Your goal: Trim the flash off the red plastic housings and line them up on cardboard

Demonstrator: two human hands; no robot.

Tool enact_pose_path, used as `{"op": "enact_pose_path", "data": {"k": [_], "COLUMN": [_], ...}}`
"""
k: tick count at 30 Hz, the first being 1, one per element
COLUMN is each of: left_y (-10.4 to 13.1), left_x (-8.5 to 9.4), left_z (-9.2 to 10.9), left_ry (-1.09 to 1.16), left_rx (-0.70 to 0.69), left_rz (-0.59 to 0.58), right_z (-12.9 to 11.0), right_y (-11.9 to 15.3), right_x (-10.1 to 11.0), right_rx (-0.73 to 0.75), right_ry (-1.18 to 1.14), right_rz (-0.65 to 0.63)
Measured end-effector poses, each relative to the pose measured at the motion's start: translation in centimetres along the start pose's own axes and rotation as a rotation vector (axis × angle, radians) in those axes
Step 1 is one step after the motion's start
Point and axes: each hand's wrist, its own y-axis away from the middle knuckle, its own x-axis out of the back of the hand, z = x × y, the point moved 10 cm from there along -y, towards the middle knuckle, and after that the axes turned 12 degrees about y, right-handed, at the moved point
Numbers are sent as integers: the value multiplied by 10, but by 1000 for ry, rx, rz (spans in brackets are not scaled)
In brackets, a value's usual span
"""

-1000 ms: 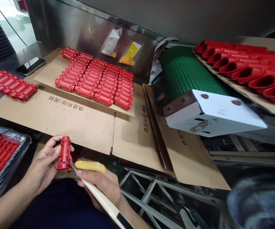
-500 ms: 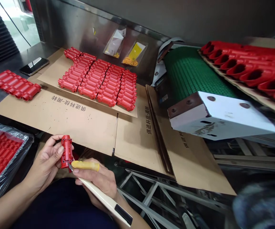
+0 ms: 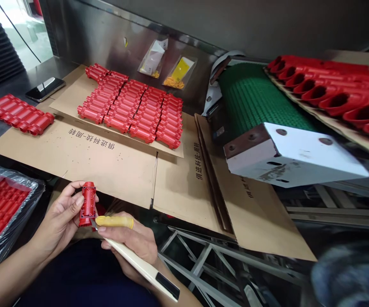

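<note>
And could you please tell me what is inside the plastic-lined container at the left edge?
Red parts lie in rows inside the plastic-lined container. Whatever is beneath the visible ones is covered, and the picture's edge cuts off the rest.

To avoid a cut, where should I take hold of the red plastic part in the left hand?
Probably its upper collar, from above: the red part looks upright in the left hand, this end showing above the thumb, while the cream-handled knife in the right hand has its blade near the lower end.
</note>
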Motion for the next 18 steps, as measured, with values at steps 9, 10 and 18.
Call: {"op": "enact_pose_path", "data": {"k": [9, 10, 18], "left_y": [-1, -2, -2], "left_x": [5, 5, 3], "left_z": [-3, -4, -6], "left_ry": [-32, -32, -19], "left_rx": [9, 14, 61], "left_rz": [24, 26, 69], "right_z": [1, 1, -5], "right_y": [-1, -2, -4], "right_x": [0, 0, -7], "right_rx": [7, 17, 194], "right_ry": [17, 18, 243], "right_rz": [-27, -35, -70]}}
